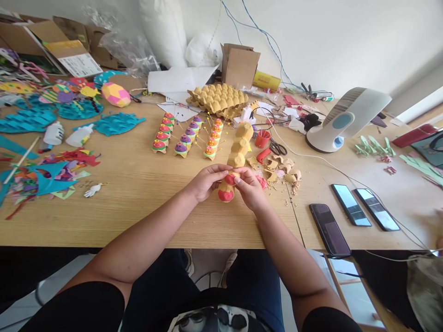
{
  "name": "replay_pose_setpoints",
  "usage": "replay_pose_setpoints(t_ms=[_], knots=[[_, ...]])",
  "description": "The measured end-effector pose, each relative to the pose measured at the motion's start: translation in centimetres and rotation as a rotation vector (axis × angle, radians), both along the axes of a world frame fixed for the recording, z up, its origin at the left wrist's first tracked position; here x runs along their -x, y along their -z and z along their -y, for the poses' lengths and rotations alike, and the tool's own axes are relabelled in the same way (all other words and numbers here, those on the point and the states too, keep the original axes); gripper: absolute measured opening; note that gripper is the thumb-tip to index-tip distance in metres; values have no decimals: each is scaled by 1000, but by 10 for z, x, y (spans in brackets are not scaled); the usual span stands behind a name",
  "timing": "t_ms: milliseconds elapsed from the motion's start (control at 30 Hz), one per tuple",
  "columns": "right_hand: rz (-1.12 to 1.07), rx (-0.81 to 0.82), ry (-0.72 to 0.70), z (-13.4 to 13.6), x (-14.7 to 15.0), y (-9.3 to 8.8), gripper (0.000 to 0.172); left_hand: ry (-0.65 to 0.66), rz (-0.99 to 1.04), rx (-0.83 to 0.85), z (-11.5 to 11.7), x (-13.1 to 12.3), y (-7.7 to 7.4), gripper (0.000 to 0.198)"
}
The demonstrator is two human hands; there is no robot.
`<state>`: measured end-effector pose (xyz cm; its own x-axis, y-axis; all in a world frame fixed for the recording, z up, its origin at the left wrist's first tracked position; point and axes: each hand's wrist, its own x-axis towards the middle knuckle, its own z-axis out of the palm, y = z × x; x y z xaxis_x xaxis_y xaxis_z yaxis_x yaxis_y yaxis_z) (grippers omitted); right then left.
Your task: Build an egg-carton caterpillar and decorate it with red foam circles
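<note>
Between both hands lies a strip of egg carton cups (238, 159), tan, with red patches on the two cups closest to me. My left hand (210, 182) pinches the strip's left side near the second red cup. My right hand (249, 186) grips the same cup from the right, thumb and fingertips pressed to the red patch. Further back stand three decorated egg carton caterpillars: a red and green one (164, 133), a purple and orange one (188, 137), and an orange and yellow one (213, 139). Red material (262, 181) shows beside my right hand.
Carton scraps (282, 168), scissors (278, 147) and a red cup (262, 139) are right of the strip. Behind are stacked egg trays (218, 98). A white fan (346, 122) and several phones (329, 229) stand or lie right; paper scraps (51, 180) and glue bottles (79, 135) lie left.
</note>
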<state>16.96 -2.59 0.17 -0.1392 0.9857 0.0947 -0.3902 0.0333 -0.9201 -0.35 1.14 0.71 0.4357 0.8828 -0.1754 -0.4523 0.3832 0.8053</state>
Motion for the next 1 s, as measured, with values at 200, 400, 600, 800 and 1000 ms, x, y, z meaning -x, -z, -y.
replay_pose_setpoints(t_ms=[200,400,600,800,1000], knots=[[18,-11,20,-2,1,1,33,18,26,-30,2,-1,-2,36],[46,-32,7,-2,-1,4,28,-4,15,11,1,-2,-2,36],[-21,42,-21,-3,-4,5,28,-29,34,12,1,-3,-5,38],[-57,23,-44,-4,-2,5,30,12,92,-11,2,-3,-5,44],[-109,32,-28,-5,-2,8,30,66,98,15,3,-4,-3,41]])
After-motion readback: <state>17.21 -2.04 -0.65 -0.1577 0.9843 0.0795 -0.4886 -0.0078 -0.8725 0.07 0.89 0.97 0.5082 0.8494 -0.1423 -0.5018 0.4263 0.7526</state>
